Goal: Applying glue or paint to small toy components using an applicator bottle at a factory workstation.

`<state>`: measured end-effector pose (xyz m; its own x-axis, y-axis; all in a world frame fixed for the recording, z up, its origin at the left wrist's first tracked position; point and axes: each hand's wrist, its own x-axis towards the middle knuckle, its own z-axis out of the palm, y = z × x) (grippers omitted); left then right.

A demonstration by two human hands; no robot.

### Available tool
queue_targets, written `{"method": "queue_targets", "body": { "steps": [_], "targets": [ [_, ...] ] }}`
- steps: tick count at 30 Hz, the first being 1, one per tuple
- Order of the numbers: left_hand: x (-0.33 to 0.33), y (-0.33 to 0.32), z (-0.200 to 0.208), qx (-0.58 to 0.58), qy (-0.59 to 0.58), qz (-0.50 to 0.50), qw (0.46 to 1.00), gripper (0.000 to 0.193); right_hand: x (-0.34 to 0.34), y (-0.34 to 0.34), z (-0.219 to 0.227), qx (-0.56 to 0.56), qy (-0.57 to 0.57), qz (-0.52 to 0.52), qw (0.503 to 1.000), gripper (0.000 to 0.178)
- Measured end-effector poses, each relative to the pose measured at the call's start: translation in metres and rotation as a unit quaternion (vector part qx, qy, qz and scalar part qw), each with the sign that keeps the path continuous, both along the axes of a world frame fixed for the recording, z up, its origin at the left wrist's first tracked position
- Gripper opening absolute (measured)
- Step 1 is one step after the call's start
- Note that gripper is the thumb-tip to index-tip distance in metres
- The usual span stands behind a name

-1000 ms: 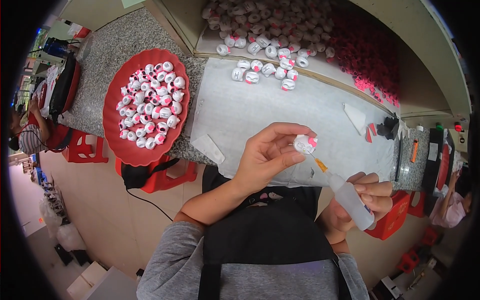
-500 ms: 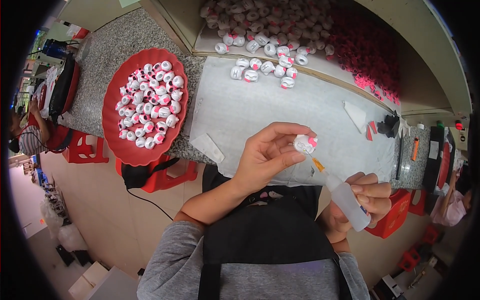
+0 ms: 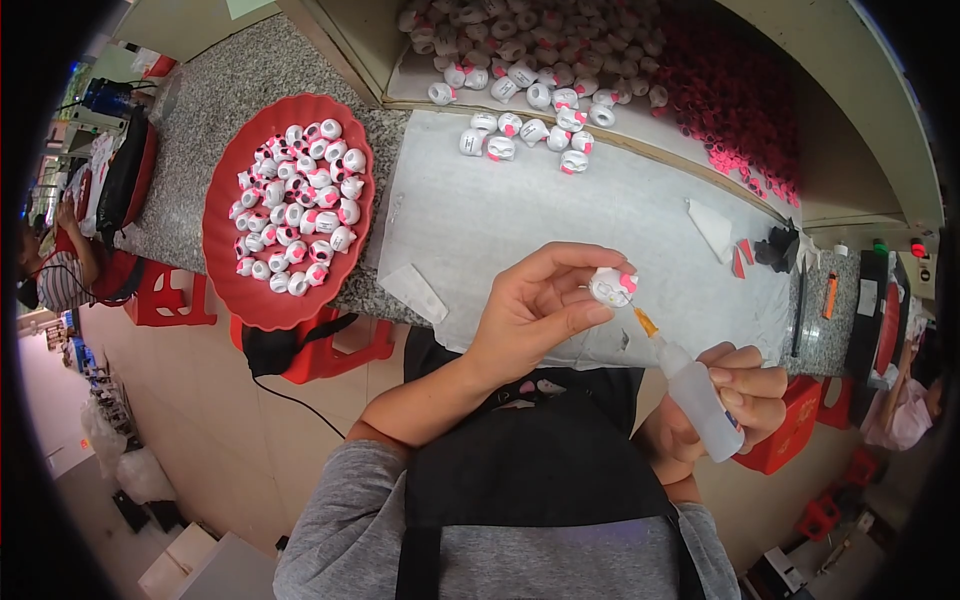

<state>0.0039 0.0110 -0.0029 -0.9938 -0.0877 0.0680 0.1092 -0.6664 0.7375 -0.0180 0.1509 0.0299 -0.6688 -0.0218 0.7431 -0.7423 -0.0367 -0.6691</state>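
Observation:
Between the thumb and fingers of my left hand (image 3: 535, 310) is a small white cat-head figure (image 3: 611, 287) with a pink bow, held above the paper. My right hand (image 3: 745, 395) is wrapped round a translucent squeeze bottle (image 3: 702, 408) with an orange needle tip (image 3: 647, 322). The needle points up and left at the cat-head figure, its fine end close to the lower side; whether it touches I cannot tell. Several more white and pink cat heads (image 3: 535, 133) stand at the far edge of the white paper sheet (image 3: 450, 220).
A red scalloped tray (image 3: 222, 275) of finished-looking cat heads stands at the left. Beyond the paper, a shelf holds heaped white heads (image 3: 530, 40) and small pink pieces (image 3: 740, 100). Paper scraps (image 3: 710, 230), black scraps (image 3: 777, 250) and an orange tool (image 3: 830, 298) lie right. Other people work at both sides.
The squeeze bottle and its needle have shifted slightly right, away from the cat-head figure. The figure has turned a little in my left hand, which stays nearly in place.

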Motion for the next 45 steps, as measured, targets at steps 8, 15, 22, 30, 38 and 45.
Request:
{"method": "queue_targets", "body": {
  "steps": [8,15,22,30,38,45],
  "targets": [
    [0.0,0.001,-0.001,-0.007,0.008,0.0,1.0,0.034,-0.002,0.001,-0.003,-0.002,0.012,0.028,1.0,0.031],
    [-0.001,0.0,-0.002,-0.104,0.061,0.029,0.992,0.033,-0.004,0.002,0.002,0.043,0.012,0.051,0.998,0.029],
    [0.0,-0.002,-0.002,-0.194,0.083,0.041,0.977,0.034,-0.002,0.001,0.0,0.05,0.01,0.058,0.997,0.029],
    [0.0,-0.002,-0.004,-0.226,0.079,0.066,0.969,0.034,-0.004,0.004,-0.003,0.01,-0.008,0.029,0.999,0.029],
    [-0.004,-0.012,-0.003,-0.185,0.061,0.113,0.974,0.034,-0.018,0.014,0.004,0.036,-0.089,0.076,0.992,0.034],
    [-0.003,-0.034,-0.003,-0.119,0.002,0.193,0.974,0.039,-0.098,0.013,-0.011,0.154,-0.298,0.104,0.936,0.024]
  ]
}}
